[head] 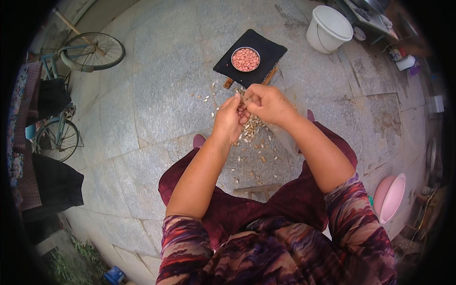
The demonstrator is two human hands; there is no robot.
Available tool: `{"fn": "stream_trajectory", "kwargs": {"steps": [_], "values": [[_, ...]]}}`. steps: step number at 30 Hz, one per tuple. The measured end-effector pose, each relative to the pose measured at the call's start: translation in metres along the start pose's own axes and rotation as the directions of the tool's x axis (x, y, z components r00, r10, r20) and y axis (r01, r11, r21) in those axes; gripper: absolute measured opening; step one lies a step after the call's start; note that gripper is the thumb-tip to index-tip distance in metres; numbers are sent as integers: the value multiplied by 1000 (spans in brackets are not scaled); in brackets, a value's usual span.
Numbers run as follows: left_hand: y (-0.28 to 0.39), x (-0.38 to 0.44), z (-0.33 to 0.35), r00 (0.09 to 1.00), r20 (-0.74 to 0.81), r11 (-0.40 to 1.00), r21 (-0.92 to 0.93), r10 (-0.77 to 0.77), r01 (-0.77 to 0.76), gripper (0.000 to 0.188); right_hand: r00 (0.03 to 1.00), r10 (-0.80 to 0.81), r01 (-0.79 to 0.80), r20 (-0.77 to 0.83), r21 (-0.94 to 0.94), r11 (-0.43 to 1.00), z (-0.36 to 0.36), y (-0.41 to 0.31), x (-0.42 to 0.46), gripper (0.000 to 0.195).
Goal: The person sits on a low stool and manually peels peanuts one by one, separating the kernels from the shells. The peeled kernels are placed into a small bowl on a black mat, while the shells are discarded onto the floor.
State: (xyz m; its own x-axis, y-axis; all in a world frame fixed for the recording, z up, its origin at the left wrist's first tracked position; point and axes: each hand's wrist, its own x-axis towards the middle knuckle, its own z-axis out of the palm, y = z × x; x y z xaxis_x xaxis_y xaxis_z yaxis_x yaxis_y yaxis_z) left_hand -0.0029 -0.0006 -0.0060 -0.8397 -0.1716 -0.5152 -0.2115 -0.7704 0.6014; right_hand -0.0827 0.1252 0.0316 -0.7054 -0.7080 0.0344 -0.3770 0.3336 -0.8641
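Note:
My left hand (228, 115) is cupped, with its palm turned towards my right hand (269, 103) and its thumb up. My right fingers are bent and pinch a small tan peanut shell (245, 100) at the left fingertips. Whether loose kernels also lie in the left palm cannot be told. Below both hands, broken shells (251, 130) are heaped on the floor. Beyond them a round metal bowl full of pink peanut kernels (245, 60) rests on a black cloth (228, 69) over a low wooden support (228, 83).
A translucent plastic bag (290, 139) lies under my right forearm. At the upper right stands a lidded white bucket (327, 30); a pink basin (390, 197) leans at the right. A bicycle (57, 137) and hanging clothes (53, 181) line the left side. Stone slabs (171, 71) pave the floor.

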Motion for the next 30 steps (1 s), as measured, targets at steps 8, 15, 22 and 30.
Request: {"fn": "stream_trajectory", "kwargs": {"steps": [8, 15, 22, 30], "values": [[5, 1, -9, 986, -137, 995, 25, 95, -92, 24, 917, 368, -376, 152, 635, 674, 4, 8, 7, 24], [5, 1, -9, 979, -138, 989, 42, 149, -145, 20, 890, 347, -407, 297, 860, 308, 8, 30, 8, 24], [3, -1, -7, 991, -77, 993, 53, 113, -109, 17, 940, 286, -299, 185, 849, 435, 9, 16, 7, 17], [1, -10, 10, 996, 89, 1000, 18, -3, 2, 12, 969, 242, -202, 57, 750, 630, 16, 8, 5, 16]]}}
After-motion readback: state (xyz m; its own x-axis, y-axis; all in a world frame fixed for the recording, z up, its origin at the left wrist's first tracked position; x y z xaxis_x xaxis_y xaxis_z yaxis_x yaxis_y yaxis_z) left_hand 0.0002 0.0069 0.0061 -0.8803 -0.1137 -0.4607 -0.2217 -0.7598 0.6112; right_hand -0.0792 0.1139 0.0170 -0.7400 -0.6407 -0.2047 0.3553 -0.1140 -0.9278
